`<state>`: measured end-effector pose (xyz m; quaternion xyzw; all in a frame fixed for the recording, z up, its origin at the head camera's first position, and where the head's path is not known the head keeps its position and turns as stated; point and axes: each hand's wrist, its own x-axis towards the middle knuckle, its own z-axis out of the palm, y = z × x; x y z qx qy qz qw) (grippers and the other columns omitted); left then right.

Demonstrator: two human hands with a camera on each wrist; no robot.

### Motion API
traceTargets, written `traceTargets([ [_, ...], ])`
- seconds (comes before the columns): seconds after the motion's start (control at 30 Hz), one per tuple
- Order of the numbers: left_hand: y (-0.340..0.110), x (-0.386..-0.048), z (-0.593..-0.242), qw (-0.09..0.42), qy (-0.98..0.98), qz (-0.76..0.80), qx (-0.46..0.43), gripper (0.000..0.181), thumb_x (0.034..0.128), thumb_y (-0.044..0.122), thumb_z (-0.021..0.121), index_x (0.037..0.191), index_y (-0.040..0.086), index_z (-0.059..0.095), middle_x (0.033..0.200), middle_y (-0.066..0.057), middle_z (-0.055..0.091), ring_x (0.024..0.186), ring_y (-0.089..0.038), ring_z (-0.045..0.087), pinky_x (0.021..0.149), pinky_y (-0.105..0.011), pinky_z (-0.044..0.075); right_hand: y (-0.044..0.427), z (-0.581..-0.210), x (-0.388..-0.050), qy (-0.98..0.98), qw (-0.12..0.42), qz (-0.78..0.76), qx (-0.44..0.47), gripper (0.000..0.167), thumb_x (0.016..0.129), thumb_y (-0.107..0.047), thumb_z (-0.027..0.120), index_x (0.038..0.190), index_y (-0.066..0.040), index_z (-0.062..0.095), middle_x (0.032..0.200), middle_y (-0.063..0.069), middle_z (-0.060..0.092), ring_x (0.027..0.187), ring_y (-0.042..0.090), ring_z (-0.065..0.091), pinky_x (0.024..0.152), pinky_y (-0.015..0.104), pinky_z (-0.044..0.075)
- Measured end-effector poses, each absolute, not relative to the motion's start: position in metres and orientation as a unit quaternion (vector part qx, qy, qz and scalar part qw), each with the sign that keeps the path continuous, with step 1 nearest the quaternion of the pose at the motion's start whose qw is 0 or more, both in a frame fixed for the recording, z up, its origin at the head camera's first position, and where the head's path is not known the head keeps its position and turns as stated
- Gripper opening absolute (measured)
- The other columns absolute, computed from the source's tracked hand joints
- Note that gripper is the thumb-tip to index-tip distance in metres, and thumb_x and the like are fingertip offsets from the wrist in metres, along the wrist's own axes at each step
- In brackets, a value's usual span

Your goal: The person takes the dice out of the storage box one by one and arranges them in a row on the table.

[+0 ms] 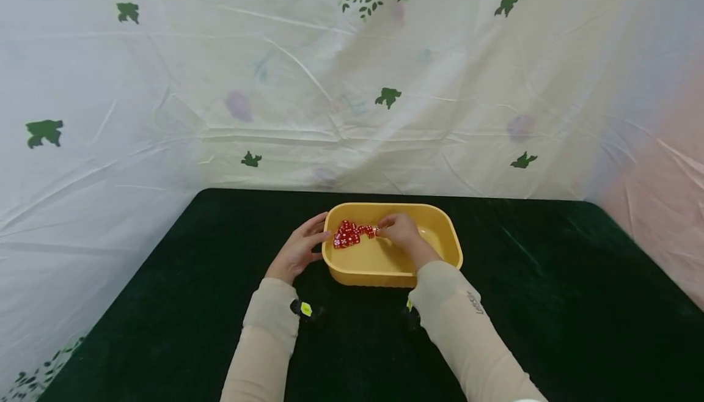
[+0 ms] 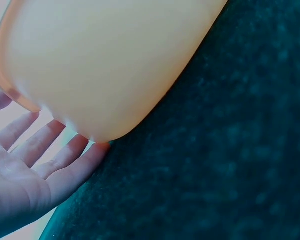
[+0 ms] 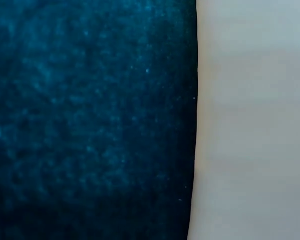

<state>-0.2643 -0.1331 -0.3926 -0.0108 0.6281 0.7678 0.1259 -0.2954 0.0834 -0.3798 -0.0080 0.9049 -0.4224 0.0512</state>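
A yellow plastic tub (image 1: 379, 279) stands on the dark table. Inside it, towards the left end, is a red fabric bow (image 1: 348, 235) with a small white pattern. My right hand (image 1: 404, 231) reaches over the tub's near rim and pinches the right end of the bow between thumb and fingertips. At the tub's left end, my left hand (image 1: 301, 248) rests its fingers on the outer wall, with the thumb near the rim. The left wrist view shows the extended fingers (image 2: 74, 170) against the tub's wall (image 2: 104, 65). My right hand is out of the right wrist view.
Dark green cloth (image 1: 550, 292) covers the table around the tub. Behind it hangs a pale curtain (image 1: 308, 84) with green leaf prints. Each forearm wears a light sleeve (image 1: 269, 322), with a small dark device (image 1: 299, 309) at the left wrist.
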Motion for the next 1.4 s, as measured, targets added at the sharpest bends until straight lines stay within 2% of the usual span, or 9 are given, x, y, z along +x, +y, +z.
traceTargets([
  [0.37,-0.1329,-0.2648,-0.3915,0.130,0.626,0.769,-0.017,0.043,0.0853,0.010,0.053,0.126,0.020,0.042,0.128,-0.004,0.039,0.113,-0.024,0.037,0.083,-0.049,0.038,0.0828,-0.3818,-0.2965,0.909,0.048,-0.413,-0.019,0.014,0.071,0.001,0.062,0.084,0.001,0.061,0.075,0.008,0.054,0.062,0.018,0.046,0.052,0.022,0.038],
  [0.57,-0.1325,-0.2656,-0.3938,0.128,0.628,0.767,-0.019,0.044,0.0854,0.010,0.053,0.127,0.020,0.042,0.128,-0.004,0.040,0.112,-0.024,0.038,0.082,-0.048,0.039,0.0827,-0.3830,-0.2968,0.916,0.062,-0.396,-0.018,0.009,0.073,-0.002,0.063,0.081,-0.001,0.059,0.075,0.008,0.052,0.064,0.019,0.046,0.052,0.023,0.038],
  [0.9,-0.1327,-0.2652,-0.3941,0.125,0.626,0.770,-0.018,0.045,0.0855,0.010,0.052,0.127,0.020,0.041,0.129,-0.005,0.039,0.113,-0.025,0.038,0.082,-0.049,0.038,0.0826,-0.3823,-0.2971,0.914,0.086,-0.396,-0.013,0.009,0.075,-0.004,0.064,0.082,-0.002,0.059,0.079,0.009,0.051,0.072,0.021,0.046,0.059,0.026,0.039],
  [1.4,-0.1328,-0.2624,-0.3918,0.131,0.621,0.773,-0.021,0.046,0.0858,0.012,0.052,0.129,0.020,0.039,0.129,-0.004,0.038,0.113,-0.024,0.037,0.083,-0.048,0.038,0.0838,-0.3776,-0.2942,0.913,0.108,-0.392,-0.032,0.009,0.076,-0.004,0.062,0.083,-0.001,0.058,0.077,0.008,0.050,0.069,0.020,0.045,0.056,0.025,0.038],
])
